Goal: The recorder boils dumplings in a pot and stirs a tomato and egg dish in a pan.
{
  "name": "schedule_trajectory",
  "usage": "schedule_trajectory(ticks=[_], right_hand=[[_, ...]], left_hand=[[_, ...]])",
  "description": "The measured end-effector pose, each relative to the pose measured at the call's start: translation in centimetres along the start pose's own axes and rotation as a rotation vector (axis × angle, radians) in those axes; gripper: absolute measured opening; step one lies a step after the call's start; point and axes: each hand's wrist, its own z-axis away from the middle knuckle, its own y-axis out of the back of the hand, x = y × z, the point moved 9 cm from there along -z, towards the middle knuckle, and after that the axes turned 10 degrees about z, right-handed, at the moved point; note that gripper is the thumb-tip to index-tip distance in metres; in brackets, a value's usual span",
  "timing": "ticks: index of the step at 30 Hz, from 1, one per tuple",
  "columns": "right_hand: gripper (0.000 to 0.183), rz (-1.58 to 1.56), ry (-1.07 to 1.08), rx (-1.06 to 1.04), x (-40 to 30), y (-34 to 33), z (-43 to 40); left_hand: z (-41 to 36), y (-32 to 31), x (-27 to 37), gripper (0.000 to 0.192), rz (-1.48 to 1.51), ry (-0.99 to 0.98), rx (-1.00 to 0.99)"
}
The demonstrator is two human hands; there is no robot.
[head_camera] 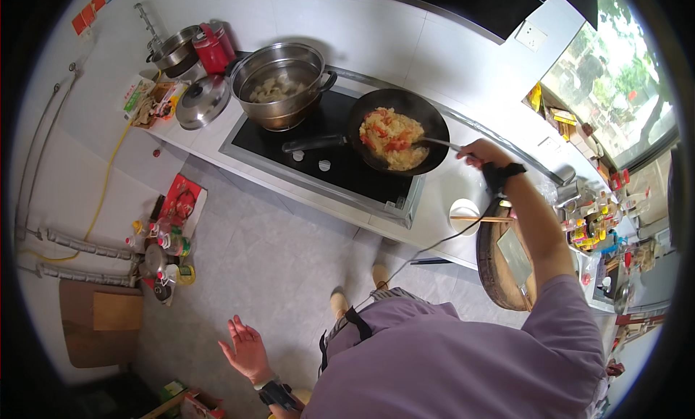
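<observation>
My right hand (480, 154) grips the handle of a metal spatula or ladle (442, 142), whose working end is buried in the food. Scrambled egg with red tomato pieces (392, 134) lies in a dark wok (436, 120) on the right side of the black cooktop (347, 172). The wok's black handle (315, 143) points left. Away from the counter, my left hand (246, 347) hangs over the floor, palm up with fingers apart, holding nothing. Left of the wok stands a steel pot (285, 110) with pale food pieces, perhaps dumplings, inside.
A steel lid (203, 102) and a red kettle (212, 49) stand left of the pot. Right of the cooktop are a white bowl (463, 208), wooden chopsticks (480, 219), and a cleaver (515, 256) on a round chopping board (490, 280). Several oil bottles (176, 245) stand on the floor.
</observation>
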Motion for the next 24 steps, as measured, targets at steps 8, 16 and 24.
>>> schedule_trajectory(ticks=[8,16,24], right_hand=[[0.019,0.832,0.364,0.644,-7.0,-5.8,4.2],[0.015,1.352,0.452,0.613,-10.9,-9.5,11.7],[0.012,1.087,0.387,0.571,-10.5,-11.5,8.6]], left_hand=[[-1.6,-1.8,-1.0,0.058,-0.098,0.126,-0.134],[-2.0,-1.4,-1.0,0.056,-0.083,0.1,-0.044],[-2.9,-1.3,0.0,0.057,-0.084,0.109,-0.024]])
